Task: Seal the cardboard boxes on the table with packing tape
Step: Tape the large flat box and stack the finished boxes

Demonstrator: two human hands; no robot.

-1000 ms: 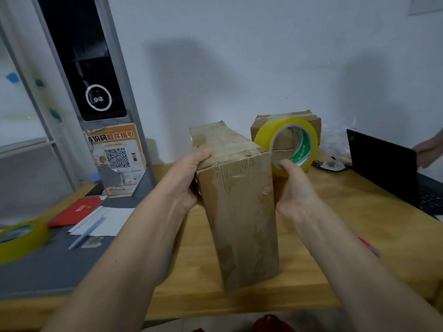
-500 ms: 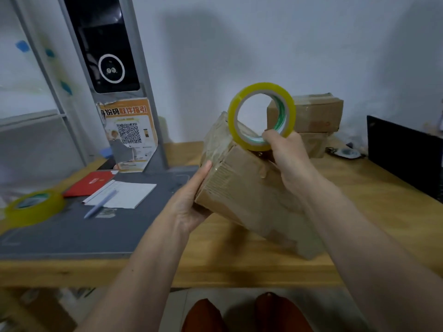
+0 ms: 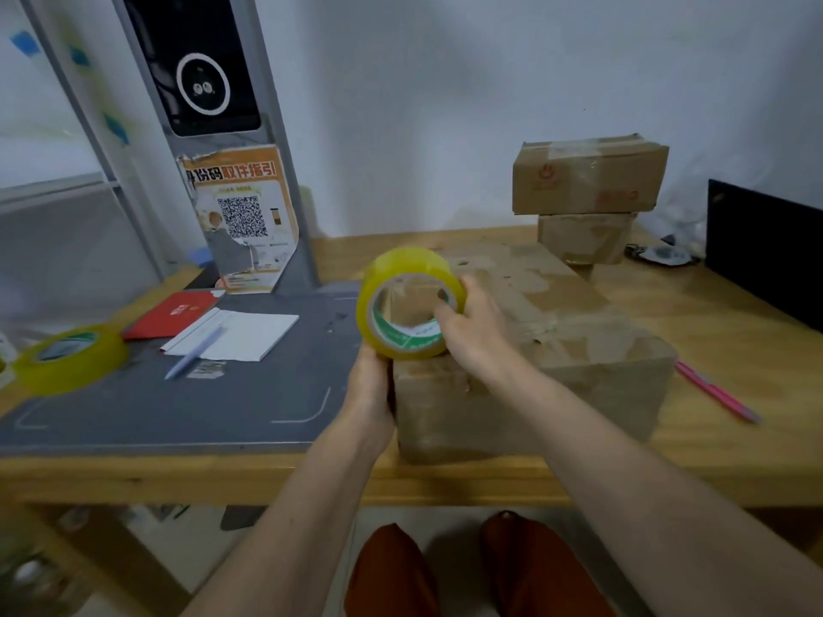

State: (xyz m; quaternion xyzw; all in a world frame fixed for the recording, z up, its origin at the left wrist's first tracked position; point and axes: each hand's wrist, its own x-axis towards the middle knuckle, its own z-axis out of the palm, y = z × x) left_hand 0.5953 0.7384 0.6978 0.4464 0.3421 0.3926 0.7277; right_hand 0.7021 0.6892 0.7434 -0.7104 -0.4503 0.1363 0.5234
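I count three cardboard boxes on the wooden table (image 3: 735, 331): a large box (image 3: 556, 349) lying flat near the front edge, and two smaller boxes (image 3: 588, 180) stacked toward the back edge. There are two rolls of yellow tape: one tape roll (image 3: 407, 305) in my hands above the large box's left end, and a spare roll (image 3: 71, 358) by the left edge on the grey mat (image 3: 133, 407). My right hand (image 3: 472, 331) grips the roll, fingers curled through its core. My left hand (image 3: 372, 385) cups it from below, against the box's left side.
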